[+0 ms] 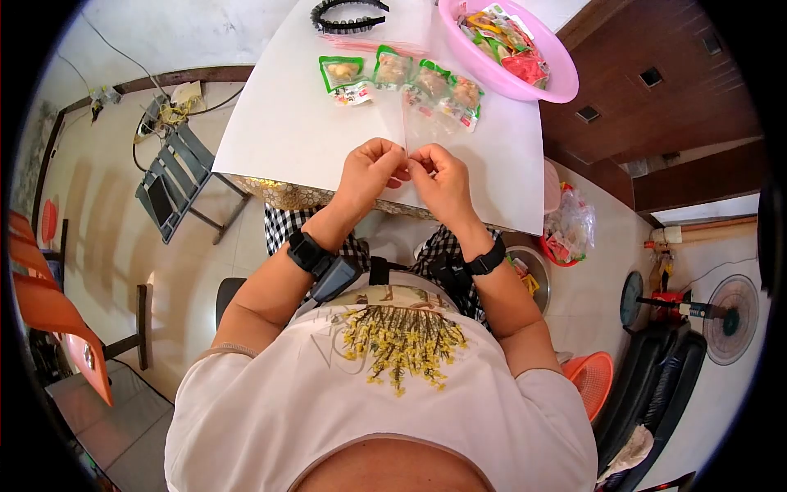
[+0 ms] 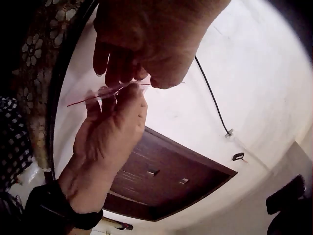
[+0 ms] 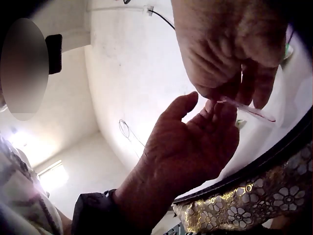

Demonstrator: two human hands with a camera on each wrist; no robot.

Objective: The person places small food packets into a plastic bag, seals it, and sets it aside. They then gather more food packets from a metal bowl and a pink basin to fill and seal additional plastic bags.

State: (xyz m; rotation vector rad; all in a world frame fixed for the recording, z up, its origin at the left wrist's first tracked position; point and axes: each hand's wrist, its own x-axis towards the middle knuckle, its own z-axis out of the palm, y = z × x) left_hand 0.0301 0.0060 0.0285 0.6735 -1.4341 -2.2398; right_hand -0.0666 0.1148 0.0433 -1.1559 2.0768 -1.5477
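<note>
Over the near part of the white table (image 1: 279,123), both hands meet at the edge of a clear plastic zip bag (image 1: 396,115) with a thin red strip. My left hand (image 1: 370,170) pinches the strip from the left, and my right hand (image 1: 443,182) grips it close beside. In the left wrist view the red strip of the bag (image 2: 78,103) sticks out past the right hand's fingers. Just beyond the hands lie several small green-and-white food packets (image 1: 391,69), the nearer ones partly overlapped by clear plastic.
A pink basin (image 1: 561,78) full of colourful packets stands at the table's back right. At the back lie a stack of clear bags with pink edges (image 1: 377,43) and a black headband (image 1: 328,23). A folding chair (image 1: 184,176) stands on the floor to the left.
</note>
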